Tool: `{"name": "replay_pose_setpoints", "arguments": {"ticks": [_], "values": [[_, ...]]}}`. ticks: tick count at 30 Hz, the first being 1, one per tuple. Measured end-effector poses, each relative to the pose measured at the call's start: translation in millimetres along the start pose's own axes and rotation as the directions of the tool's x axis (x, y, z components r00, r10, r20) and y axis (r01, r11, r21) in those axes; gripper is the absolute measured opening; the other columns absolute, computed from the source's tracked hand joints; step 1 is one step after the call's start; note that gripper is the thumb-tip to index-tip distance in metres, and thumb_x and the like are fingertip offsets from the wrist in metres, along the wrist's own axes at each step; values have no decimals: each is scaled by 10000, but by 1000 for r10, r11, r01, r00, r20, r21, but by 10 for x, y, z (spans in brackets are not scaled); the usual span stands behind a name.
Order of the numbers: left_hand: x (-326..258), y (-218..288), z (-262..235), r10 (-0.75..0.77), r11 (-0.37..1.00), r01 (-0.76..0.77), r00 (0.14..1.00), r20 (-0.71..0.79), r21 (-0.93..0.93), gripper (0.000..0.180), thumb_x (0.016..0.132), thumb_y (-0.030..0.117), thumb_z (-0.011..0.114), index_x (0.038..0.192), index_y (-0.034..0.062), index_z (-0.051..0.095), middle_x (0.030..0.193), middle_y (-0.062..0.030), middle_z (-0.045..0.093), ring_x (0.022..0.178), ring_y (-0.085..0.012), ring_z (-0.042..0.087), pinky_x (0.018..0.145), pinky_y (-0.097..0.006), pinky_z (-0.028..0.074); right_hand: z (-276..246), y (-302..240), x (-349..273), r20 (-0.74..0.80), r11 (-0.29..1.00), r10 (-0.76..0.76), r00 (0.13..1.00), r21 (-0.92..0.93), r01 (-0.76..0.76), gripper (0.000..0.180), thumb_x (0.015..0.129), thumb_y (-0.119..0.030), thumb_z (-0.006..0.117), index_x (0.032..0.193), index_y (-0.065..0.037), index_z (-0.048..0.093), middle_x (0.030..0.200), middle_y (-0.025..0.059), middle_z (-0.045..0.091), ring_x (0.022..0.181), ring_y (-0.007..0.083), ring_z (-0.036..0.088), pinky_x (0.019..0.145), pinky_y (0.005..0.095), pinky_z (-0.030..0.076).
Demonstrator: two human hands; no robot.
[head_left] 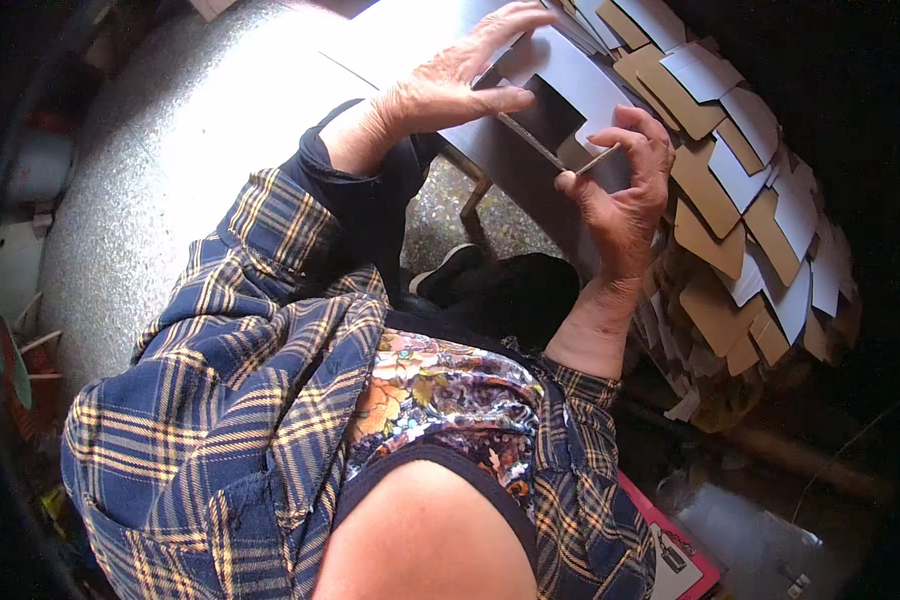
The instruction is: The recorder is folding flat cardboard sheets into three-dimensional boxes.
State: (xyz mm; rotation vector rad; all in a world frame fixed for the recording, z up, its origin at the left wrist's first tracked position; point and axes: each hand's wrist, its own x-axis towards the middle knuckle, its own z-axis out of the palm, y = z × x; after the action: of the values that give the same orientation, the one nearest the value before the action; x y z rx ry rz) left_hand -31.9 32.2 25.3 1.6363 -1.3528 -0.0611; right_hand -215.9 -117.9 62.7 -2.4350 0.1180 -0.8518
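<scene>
In the upper middle, a small folded cardboard piece (532,141) stands between my two hands, its thin cut edge turned toward me. My left hand (450,85) spans its far left side, thumb on one side and fingers stretched along the other. At its near right corner, my right hand (625,185) pinches a narrow flap between thumb and fingertips. A dark, square-cornered area shows between the hands; I cannot tell if it is an opening or shadow. The piece is held over a smooth pale tabletop (390,40).
A tall stack of cut cardboard pieces (715,185), white and brown, rises at the right. Below the table are a table leg (476,197) and a dark shoe (448,268). A pink-edged package (675,555) and clear plastic (755,540) lie at the lower right.
</scene>
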Motion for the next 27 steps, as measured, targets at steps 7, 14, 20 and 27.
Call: {"name": "replay_pose_setpoints", "arguments": {"ticks": [7, 14, 20, 27], "values": [[-136, -202, 202, -134, 988, 115, 968, -213, -100, 597, 867, 285, 564, 1398, 71, 395, 1387, -168, 421, 1208, -265, 463, 999, -345, 392, 60, 34, 48, -40, 991, 30, 999, 129, -24, 459, 469, -82, 800, 889, -108, 616, 1166, 67, 557, 1137, 276, 472, 971, 395, 389], [-161, -76, 112, -228, 949, 221, 974, -8, -223, 718, 812, 205, 564, 1447, 59, 262, 1440, -189, 348, 1285, -279, 393, 1059, -323, 328, 70, 60, 58, 10, 987, 41, 999, 155, -42, 471, 467, -71, 803, 899, -121, 623, 1164, 65, 557, 1153, 274, 456, 998, 394, 365], [-109, -72, 125, -244, 927, 251, 968, 60, -277, 797, 762, 130, 555, 1473, 58, 202, 1488, -202, 286, 1359, -292, 328, 1115, -320, 274, -4, 28, 107, 98, 993, 53, 994, 98, -62, 404, 475, -107, 814, 840, -95, 643, 1272, 85, 498, 1211, 283, 441, 1037, 392, 352], [-120, -53, 212, -144, 974, 141, 990, -2, -176, 884, 659, -49, 496, 1481, 173, 260, 1362, -162, 424, 1093, -220, 518, 834, -302, 501, 69, 182, 96, 154, 947, 119, 981, 280, -159, 293, 540, -222, 838, 673, -42, 649, 1354, 128, 448, 1297, 296, 410, 1058, 416, 338]]}}
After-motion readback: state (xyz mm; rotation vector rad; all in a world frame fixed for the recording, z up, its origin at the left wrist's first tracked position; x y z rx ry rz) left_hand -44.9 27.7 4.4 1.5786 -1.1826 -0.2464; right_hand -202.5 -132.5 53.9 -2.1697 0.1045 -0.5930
